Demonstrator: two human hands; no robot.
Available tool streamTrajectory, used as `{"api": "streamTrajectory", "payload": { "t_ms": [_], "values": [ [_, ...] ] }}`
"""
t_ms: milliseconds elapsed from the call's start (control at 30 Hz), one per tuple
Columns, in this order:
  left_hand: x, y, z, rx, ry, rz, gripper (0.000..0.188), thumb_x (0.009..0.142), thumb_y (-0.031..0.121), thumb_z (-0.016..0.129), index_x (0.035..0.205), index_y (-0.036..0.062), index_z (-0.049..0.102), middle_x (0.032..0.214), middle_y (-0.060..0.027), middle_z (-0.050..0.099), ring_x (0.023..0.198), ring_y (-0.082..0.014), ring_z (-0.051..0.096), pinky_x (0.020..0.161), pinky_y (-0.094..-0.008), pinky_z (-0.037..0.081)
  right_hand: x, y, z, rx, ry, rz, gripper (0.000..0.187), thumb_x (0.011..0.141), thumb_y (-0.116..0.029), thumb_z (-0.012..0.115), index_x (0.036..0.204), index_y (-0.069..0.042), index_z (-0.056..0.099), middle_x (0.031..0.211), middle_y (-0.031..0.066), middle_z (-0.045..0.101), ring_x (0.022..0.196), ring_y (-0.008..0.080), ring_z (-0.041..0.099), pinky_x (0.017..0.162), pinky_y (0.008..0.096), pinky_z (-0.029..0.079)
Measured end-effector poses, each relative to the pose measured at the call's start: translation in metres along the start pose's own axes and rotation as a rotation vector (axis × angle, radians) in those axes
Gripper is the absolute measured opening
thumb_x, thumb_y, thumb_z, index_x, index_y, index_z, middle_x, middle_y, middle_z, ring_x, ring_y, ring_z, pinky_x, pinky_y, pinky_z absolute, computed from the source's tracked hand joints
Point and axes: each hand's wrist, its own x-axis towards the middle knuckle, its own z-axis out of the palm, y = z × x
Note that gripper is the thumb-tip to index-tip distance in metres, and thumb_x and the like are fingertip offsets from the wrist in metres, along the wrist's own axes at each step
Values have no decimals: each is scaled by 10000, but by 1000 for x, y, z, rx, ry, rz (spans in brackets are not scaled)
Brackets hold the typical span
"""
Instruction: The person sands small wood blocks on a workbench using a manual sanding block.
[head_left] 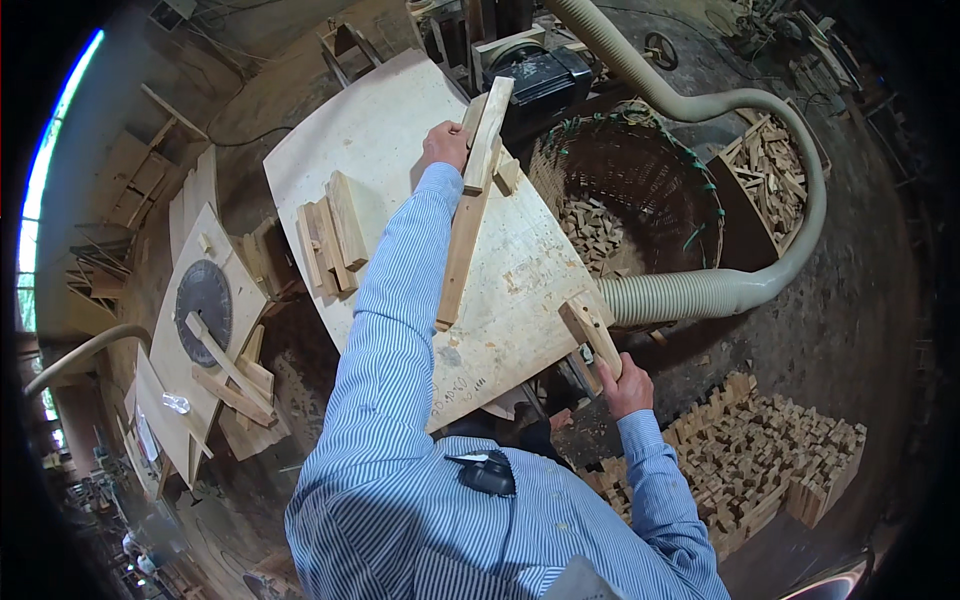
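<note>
My left hand (pixel 446 145) is closed at the far part of a pale plywood table (pixel 545 290), its fingers curled against a short wooden piece (pixel 474 122). That piece lies alongside a long wooden fence (pixel 463 260) with a paler bar (pixel 490 125) on top. The fingertips are partly hidden. At the table's near right corner, my right hand (pixel 628 385) is wrapped round the lower end of a wooden block (pixel 597 333) with dark holes in its face. Several cut wooden pieces (pixel 335 230) lie on the table left of my left forearm.
Beyond the table's right edge stands a wicker basket (pixel 655 160) holding small offcuts. A ribbed hose (pixel 690 297) curves round it. Stacked wooden blocks (pixel 760 450) cover the floor at right. A motor (pixel 540 70) sits behind; a circular saw blade (pixel 203 300) lies at left.
</note>
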Motion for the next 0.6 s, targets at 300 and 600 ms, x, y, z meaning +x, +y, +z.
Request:
{"api": "streamTrajectory", "payload": {
  "t_ms": [300,600],
  "values": [
    [10,-3,1,51,46,78,251,930,225,772,1079,24,791,919,-100,796,721,-189,763,730,-343,610,4,3,5,46,12,7,502,991,-549,649,982,-47,657,869,251,735,847,466,723,765,563,561],
    [4,7,3,149,75,86,256,873,310,811,994,85,822,1057,-160,796,1036,-341,742,946,-438,567,1,9,11,16,51,19,558,995,-595,615,1014,-41,682,911,255,746,872,466,727,799,558,566]
  ]
}}
